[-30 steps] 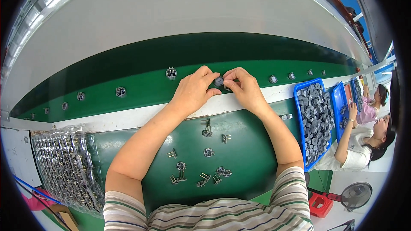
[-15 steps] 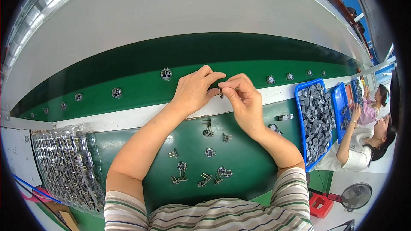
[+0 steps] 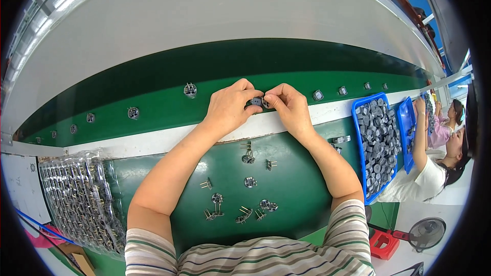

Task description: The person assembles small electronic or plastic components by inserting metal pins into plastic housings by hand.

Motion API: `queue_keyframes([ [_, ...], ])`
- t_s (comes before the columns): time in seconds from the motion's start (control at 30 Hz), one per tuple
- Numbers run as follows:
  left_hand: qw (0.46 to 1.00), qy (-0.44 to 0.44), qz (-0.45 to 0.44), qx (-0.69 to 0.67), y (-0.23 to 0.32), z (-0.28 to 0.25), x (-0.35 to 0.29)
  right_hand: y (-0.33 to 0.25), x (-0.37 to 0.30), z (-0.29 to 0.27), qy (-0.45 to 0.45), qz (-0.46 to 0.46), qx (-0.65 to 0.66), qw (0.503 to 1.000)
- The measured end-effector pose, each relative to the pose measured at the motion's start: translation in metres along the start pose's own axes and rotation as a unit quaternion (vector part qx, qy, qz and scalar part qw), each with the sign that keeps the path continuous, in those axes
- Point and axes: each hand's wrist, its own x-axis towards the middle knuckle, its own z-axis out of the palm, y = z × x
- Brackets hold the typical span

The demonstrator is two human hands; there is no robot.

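Over the edge of the green belt, my two hands meet at their fingertips. My left hand (image 3: 230, 105) pinches a small dark-grey plastic cap (image 3: 256, 101). Against its right side, my right hand (image 3: 289, 106) grips a small round circuit board (image 3: 266, 104) between thumb and forefinger. Fingers partly cover both parts, and I cannot tell whether the board sits inside the cap. Below my hands, several loose boards with metal pins lie on the green mat, among them a flat round board (image 3: 250, 182) and a board with upright pins (image 3: 248, 157).
Capped boards, such as one piece (image 3: 190, 90), sit spaced along the green belt (image 3: 286, 81). At right, a blue tray (image 3: 362, 163) holds many grey caps; loose caps (image 3: 341, 139) lie beside it. Clear plastic trays of boards (image 3: 76, 194) stand left. A co-worker (image 3: 417, 179) is farther right.
My right hand has brought the board over against the cap, which now shows in my left fingers. Pieces on the belt have shifted left. The co-worker's arm has risen.
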Motion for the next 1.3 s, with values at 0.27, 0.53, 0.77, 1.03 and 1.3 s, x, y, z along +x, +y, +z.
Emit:
queue_keyframes([
  [0.27,1.0,0.006,-0.024,-0.015,0.002,0.002,0.002,-0.005,0.006,0.009,0.026,-0.119,-0.11,0.986],
  [0.53,0.999,-0.012,-0.037,-0.005,0.0,-0.001,0.003,-0.004,0.009,0.014,0.03,-0.141,-0.149,0.978],
  [0.77,0.999,-0.006,-0.05,-0.011,0.0,0.0,0.003,-0.001,0.009,0.013,0.025,-0.176,-0.166,0.97],
  [1.03,0.999,-0.016,-0.052,0.002,-0.001,0.001,0.004,-0.005,0.008,0.016,0.002,-0.144,-0.157,0.977],
  [1.3,0.998,0.022,-0.047,-0.034,0.002,-0.002,0.004,-0.026,-0.007,-0.017,-0.018,-0.11,-0.109,0.988],
])
